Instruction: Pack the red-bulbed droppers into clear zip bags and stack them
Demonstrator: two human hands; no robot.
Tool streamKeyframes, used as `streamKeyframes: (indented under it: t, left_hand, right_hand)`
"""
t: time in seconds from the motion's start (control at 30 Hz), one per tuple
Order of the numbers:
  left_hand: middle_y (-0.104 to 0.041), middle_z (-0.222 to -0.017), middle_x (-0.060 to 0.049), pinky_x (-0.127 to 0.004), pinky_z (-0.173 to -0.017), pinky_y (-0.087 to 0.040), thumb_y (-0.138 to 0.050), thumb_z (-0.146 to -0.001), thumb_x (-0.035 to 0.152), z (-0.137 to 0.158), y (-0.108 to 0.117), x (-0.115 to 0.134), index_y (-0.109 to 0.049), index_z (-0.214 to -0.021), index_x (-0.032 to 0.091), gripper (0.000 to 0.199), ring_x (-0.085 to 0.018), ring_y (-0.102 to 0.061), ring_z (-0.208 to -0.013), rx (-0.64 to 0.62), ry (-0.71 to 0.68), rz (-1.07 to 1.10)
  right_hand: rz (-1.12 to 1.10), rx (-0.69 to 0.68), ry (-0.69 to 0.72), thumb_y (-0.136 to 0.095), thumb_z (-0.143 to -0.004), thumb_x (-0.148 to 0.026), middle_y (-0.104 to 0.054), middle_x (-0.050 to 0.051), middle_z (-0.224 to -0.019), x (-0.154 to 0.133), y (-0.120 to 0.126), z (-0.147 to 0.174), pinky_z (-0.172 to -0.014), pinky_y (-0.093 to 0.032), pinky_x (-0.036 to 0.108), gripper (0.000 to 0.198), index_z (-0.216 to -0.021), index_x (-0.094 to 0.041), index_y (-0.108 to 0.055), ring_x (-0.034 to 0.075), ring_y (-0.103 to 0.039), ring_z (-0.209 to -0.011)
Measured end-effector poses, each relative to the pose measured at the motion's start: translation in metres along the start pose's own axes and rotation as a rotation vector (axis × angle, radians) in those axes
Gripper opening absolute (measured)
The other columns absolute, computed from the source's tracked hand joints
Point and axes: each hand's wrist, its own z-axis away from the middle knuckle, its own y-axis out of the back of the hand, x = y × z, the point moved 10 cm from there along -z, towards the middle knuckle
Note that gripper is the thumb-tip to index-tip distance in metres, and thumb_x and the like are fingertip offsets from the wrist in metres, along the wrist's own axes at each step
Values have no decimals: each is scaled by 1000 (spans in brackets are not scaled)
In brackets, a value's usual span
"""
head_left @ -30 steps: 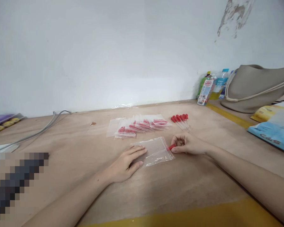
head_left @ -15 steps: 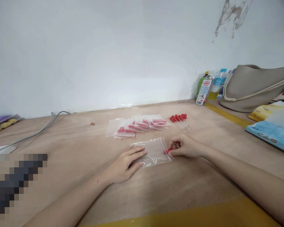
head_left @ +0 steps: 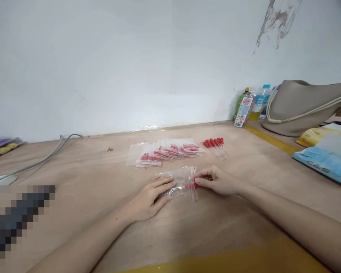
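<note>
- Lying just left of the right hand's [head_left: 214, 181] fingertips, the slim dropper with a red bulb and a clear stem [head_left: 189, 186] sits mostly within a flat, clear plastic zip bag [head_left: 184, 175], its bulb crossing the bag's mouth at the right.
- The dropper's long axis runs left to right, nearly in line with the bag's length; the bulb end faces right, the stem points towards the left hand [head_left: 153, 195].
- The right hand is nearer to the bulb: thumb and fingers are drawn close together, touching its right end; whether they pinch or merely press, I cannot tell.
- The left hand lies flat, fingers a little spread, over the bag's left end, grasping nothing.
- The bulb looks bright red and smooth; the stem is thin, pale and partly lost in the bag's glare.
- The bag looks thin, creased and shiny, with a reddish line along its mouth.
</note>
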Motion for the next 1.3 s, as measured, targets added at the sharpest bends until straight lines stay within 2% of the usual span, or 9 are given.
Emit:
streamKeyframes:
  t: [0.07, 0.23, 0.33, 0.43, 0.63, 0.9, 1.1, 1.2, 1.3]
  left_hand:
    - [-41, -138, -6, -43, -106, -31, -41, -92, 29, 0, 0, 0, -42, -132, 23, 40, -22, -36, -128, 0, 2, 1]
    - [-41, -137, -7, -45, -104, -32, -41, -92, 28, 1, 2, 1, -43, -131, 24, 40, -22, -37, -127, 12, 3, 15]
    - [-41, -138, -7, -43, -104, -34, -42, -91, 27, 2, 4, 1, -44, -130, 23, 40, -22, -37, -127, 45, -4, 36]
    - [-41, -137, -8, -45, -103, -34, -45, -90, 27, 2, 6, 0, -45, -130, 23, 40, -23, -38, -126, 76, 3, 38]
    - [-43, -135, -9, -45, -102, -36, -46, -89, 28, 2, 7, 1, -47, -128, 23, 39, -24, -40, -125, 86, 7, 29]
    - [-45, -133, -10, -45, -102, -35, -49, -88, 28, 4, 12, 0, -50, -125, 21, 38, -25, -40, -124, 158, 1, 32]
    - [-54, -122, -9, -41, -96, -43, -50, -87, 28, 3, 14, 3, -55, -120, 22, 34, -23, -50, -113, 160, -18, 47]
    - [-55, -121, -8, -41, -96, -43, -49, -88, 28, 3, 13, 3, -56, -119, 22, 32, -22, -50, -113, 142, -25, 58]
    - [-53, -124, -8, -42, -97, -41, -45, -90, 29, 2, 10, 2, -55, -121, 23, 33, -23, -48, -115, 109, -8, 55]
  right_hand:
    - [-45, 51, -38, -53, -78, -45, -63, 1, -69, 4, 3, -1, -58, -38, 22, 35, -77, -13, -68, 10, -50, -60]
    - [-112, 209, -189, -70, -62, -40, -58, -1, -59, 21, 8, 0, -48, -34, 20, 29, -65, -13, -61, 7, -46, -51]
    - [-128, 294, -303, -68, -63, -37, -52, -4, -51, 28, 16, 5, -41, -29, 19, 27, -61, -16, -53, 6, -42, -43]
    - [-111, 308, -417, -63, -69, -38, -47, -6, -45, 32, 19, 11, -38, -27, 19, 25, -64, -17, -51, 5, -38, -37]
    - [-65, 285, -272, -67, -65, -41, -61, 1, -61, 25, 14, 6, -43, -32, 19, 28, -66, -14, -59, 6, -46, -48]
    - [-242, 394, -330, -61, -70, -35, -43, -10, -41, 35, 22, 10, -33, -24, 17, 22, -67, -18, -48, 4, -33, -31]
    - [-212, 266, -415, -51, -76, -36, -37, -12, -36, 45, 13, 10, -29, -16, 18, 18, -73, -20, -44, 5, -26, -25]
    - [-81, 313, -384, -55, -73, -35, -47, -8, -44, 44, 33, 9, -35, -26, 19, 18, -76, -19, -48, 6, -36, -33]
    - [268, 520, -278, -56, -71, -34, -57, -1, -56, 33, 81, 12, -47, -35, 22, 17, -71, -17, -55, 10, -49, -50]
